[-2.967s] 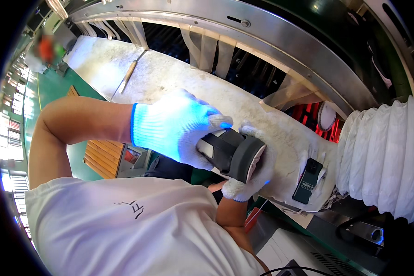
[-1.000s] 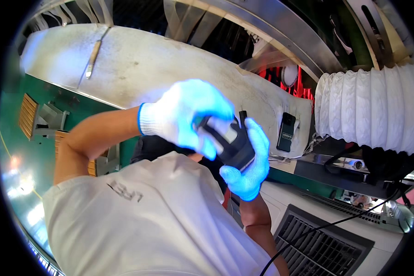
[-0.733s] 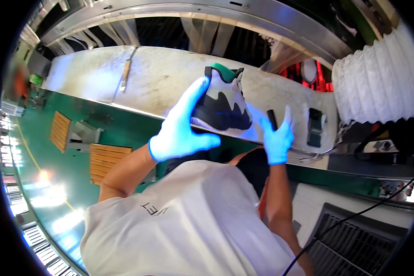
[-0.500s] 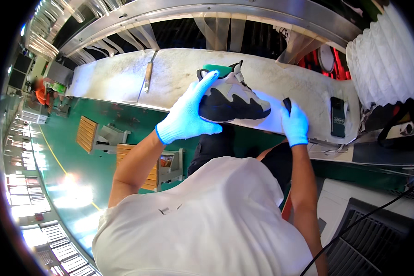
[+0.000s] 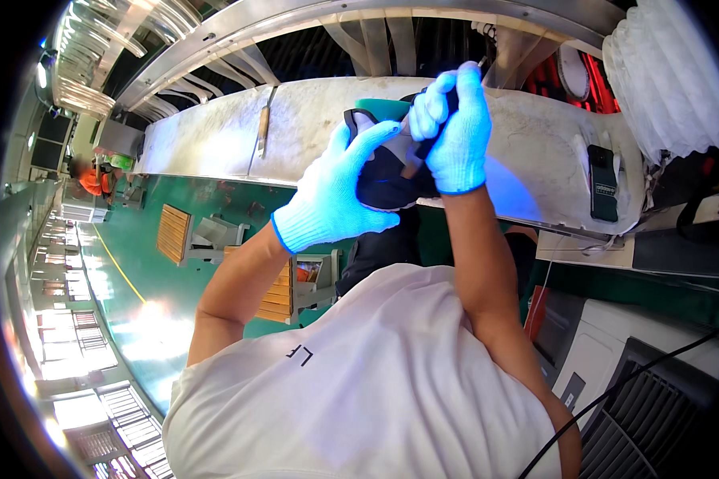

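Note:
A black-and-grey sneaker (image 5: 383, 177) with a green piece (image 5: 387, 109) at its collar is held up at the bench's near edge. My left hand (image 5: 333, 185), in a white knit glove that glows blue, grips its heel end, thumb and fingers round the side. My right hand (image 5: 459, 132), gloved alike, is closed in front of the shoe's toe half and hides most of it. A small dark tool (image 5: 453, 100) shows between its fingers; its kind cannot be made out. Whether that tool touches the shoe is hidden.
A wooden-handled tool (image 5: 263, 132) lies on the pale bench (image 5: 204, 136) to the left. At the right end lies a dark phone-like device (image 5: 603, 184), near a white ribbed duct (image 5: 671, 88). Clear strips (image 5: 375, 48) hang along the back. A person (image 5: 93, 180) in orange is far left.
My right hand has come up and left from beside the shoe to over its front, bringing the dark tool. My left hand still holds the shoe in about the same place.

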{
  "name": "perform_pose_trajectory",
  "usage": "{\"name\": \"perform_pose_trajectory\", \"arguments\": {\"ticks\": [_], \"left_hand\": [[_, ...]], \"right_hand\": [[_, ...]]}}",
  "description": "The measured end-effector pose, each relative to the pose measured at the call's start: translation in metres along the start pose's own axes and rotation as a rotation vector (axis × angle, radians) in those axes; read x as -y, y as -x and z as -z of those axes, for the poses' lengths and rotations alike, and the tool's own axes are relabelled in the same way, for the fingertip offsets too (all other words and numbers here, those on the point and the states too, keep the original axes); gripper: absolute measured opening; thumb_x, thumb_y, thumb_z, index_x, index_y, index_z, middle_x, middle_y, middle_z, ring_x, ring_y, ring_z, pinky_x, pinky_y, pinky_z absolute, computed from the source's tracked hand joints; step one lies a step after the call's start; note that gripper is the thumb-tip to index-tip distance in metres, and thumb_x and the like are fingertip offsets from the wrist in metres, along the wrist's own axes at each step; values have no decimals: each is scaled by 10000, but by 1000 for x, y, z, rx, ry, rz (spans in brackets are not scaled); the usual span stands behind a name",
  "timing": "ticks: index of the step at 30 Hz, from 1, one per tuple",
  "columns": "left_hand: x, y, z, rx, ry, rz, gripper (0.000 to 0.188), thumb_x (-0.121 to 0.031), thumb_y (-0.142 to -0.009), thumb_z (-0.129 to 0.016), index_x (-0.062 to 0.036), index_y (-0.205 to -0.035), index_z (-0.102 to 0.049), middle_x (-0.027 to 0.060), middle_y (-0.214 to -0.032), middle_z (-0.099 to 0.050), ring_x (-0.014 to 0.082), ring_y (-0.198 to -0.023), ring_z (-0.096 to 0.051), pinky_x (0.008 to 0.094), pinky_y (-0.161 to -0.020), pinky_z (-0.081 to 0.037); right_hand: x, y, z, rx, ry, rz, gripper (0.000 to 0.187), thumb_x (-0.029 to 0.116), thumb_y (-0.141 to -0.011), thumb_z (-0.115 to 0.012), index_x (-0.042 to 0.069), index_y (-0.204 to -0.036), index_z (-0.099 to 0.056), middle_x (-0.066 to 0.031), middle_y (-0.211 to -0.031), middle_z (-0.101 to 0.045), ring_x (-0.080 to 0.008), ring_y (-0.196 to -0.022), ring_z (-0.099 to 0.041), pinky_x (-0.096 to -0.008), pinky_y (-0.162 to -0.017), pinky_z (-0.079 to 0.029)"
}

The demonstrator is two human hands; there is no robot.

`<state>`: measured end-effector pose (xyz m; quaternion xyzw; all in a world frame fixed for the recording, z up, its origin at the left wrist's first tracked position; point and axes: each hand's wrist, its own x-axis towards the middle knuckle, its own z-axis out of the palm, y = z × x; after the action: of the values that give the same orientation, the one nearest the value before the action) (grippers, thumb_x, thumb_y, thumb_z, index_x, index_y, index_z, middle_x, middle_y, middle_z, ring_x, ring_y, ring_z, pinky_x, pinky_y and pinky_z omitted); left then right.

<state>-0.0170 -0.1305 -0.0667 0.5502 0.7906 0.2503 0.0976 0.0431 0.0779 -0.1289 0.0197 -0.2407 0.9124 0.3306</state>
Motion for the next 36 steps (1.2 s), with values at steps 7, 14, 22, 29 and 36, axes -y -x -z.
{"name": "perform_pose_trajectory", "arguments": {"ticks": [7,14,22,29,36], "left_hand": [[-5,-4,0,4,-6,79,1246,-263,-650,-1085,-193,-1706,-428,261,-1616,-486,467,-1404,-626,506,-1135,-587],[-19,-26,9,36,-54,35,1133,-335,-644,-1083,-166,-1631,-551,211,-1454,-621,401,-1188,-726,473,-1026,-619],[11,-32,7,-15,1,-35,1097,-384,-622,-1069,-214,-1603,-610,196,-1315,-629,369,-1060,-730,468,-948,-633],[52,-22,-4,-41,245,-69,1112,-384,-635,-1059,-115,-1607,-590,188,-1396,-634,349,-1180,-669,444,-1046,-564],[43,-7,-4,-2,129,99,1102,-321,-706,-1051,-59,-1648,-544,169,-1500,-646,310,-1396,-631,425,-1204,-489]], "right_hand": [[-10,12,-8,-24,-20,46,511,573,-1179,-553,113,-979,-651,-43,-653,-565,-191,-524,-562,-350,-490,-479],[1,12,-4,222,-329,25,590,631,-1198,-399,160,-1017,-703,-5,-678,-559,-169,-531,-543,-355,-516,-478],[8,-3,74,328,-402,-75,636,678,-1188,-367,169,-1085,-734,10,-654,-515,-161,-506,-444,-350,-481,-372],[-7,1,54,78,-282,-70,610,642,-1204,-364,168,-1037,-711,6,-650,-535,-179,-513,-478,-369,-524,-407],[-12,5,44,-104,-159,-38,565,592,-1220,-398,152,-974,-655,-2,-643,-518,-185,-527,-501,-379,-536,-437]]}}
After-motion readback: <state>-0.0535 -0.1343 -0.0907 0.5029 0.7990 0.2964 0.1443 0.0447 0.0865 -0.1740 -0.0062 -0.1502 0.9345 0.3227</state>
